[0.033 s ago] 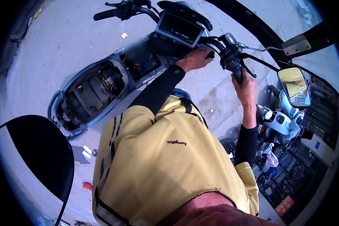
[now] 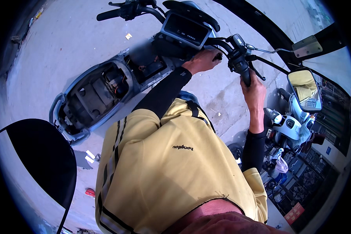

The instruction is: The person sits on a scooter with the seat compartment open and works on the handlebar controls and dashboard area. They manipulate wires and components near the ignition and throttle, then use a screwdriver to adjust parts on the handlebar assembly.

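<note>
My left hand (image 2: 203,60) reaches under the scooter's display (image 2: 186,31), its fingers closed at a small dark part (image 2: 218,57) that I cannot make out. My right hand (image 2: 253,91) is wrapped round the black right handlebar grip (image 2: 245,73), below the brake lever (image 2: 260,76) and switch housing (image 2: 237,59). The left handlebar grip (image 2: 107,15) is free. Left of my arms, the scooter's body lies open with no seat on it, showing the storage bay (image 2: 90,101) and a compartment with wires (image 2: 147,67).
Parked scooters (image 2: 288,124) stand on my right, by a dark storefront (image 2: 312,183). A mirror (image 2: 304,87) juts from the right handlebar, near a black canopy frame (image 2: 273,29). A red object (image 2: 90,192) lies on the concrete ground (image 2: 58,46) at the lower left.
</note>
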{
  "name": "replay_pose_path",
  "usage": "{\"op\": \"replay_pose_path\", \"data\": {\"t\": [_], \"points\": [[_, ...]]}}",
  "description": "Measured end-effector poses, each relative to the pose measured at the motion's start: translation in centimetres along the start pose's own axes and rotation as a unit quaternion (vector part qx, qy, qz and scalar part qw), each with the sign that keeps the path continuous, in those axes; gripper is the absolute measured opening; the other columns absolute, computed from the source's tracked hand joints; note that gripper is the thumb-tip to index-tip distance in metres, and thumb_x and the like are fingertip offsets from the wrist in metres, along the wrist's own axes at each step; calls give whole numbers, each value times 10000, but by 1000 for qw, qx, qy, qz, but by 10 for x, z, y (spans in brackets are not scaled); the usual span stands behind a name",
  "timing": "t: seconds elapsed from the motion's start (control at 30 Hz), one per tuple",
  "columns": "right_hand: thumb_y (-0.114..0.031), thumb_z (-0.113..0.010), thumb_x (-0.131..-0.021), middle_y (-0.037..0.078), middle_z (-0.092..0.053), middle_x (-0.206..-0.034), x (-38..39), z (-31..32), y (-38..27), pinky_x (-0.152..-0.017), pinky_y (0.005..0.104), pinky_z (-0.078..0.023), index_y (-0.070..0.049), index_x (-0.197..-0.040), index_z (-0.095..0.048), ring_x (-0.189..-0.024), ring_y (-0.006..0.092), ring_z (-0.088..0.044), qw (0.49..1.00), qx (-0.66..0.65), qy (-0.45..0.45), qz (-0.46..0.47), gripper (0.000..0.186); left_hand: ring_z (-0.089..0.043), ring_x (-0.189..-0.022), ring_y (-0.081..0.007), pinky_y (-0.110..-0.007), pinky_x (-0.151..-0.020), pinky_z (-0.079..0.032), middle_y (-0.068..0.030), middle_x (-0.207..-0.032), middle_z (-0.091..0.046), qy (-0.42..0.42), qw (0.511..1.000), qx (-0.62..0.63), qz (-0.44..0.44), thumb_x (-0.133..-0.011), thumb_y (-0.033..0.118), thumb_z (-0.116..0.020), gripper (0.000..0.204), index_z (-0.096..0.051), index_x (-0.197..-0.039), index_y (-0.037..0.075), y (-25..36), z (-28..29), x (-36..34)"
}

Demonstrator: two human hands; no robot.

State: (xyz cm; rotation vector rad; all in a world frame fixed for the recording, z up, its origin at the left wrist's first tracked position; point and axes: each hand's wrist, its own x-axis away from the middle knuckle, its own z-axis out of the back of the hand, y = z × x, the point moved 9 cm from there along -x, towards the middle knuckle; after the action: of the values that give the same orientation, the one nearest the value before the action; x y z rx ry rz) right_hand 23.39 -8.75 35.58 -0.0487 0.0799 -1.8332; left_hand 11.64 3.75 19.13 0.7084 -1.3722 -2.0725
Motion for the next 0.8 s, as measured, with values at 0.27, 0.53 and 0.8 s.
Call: {"op": "replay_pose_path", "data": {"t": [0.27,0.53,0.8], "points": [[-247,-780,-866,118,-763,-1000,2,3,-4,-669,445,-601,-177,-1319,-648,-776,367,-744,996,74,49,17,477,-726,-961,-342,-416,-850,-555,-194,-1024,-750,8,1000,17,6,-947,187,-707,286,-654,-1149,-8,1,0,0],[-263,-767,-880,126,-760,-945,1,6,-7,-635,449,-594,-162,-1280,-652,-745,374,-737,998,50,41,21,429,-726,-934,-341,-419,-826,-558,-186,-1030,-738,29,1000,-9,-6,-945,177,-710,286,-635,-1165,9,8,0,5],[-291,-803,-890,81,-598,-699,-13,-19,13,-564,341,-492,-4,-1073,-678,-540,169,-558,928,-278,-229,-91,363,-728,-920,-349,-435,-820,-558,-177,-969,-742,32,999,-8,27,-949,155,-700,243,-617,-1130,16,7,0,9]]}}
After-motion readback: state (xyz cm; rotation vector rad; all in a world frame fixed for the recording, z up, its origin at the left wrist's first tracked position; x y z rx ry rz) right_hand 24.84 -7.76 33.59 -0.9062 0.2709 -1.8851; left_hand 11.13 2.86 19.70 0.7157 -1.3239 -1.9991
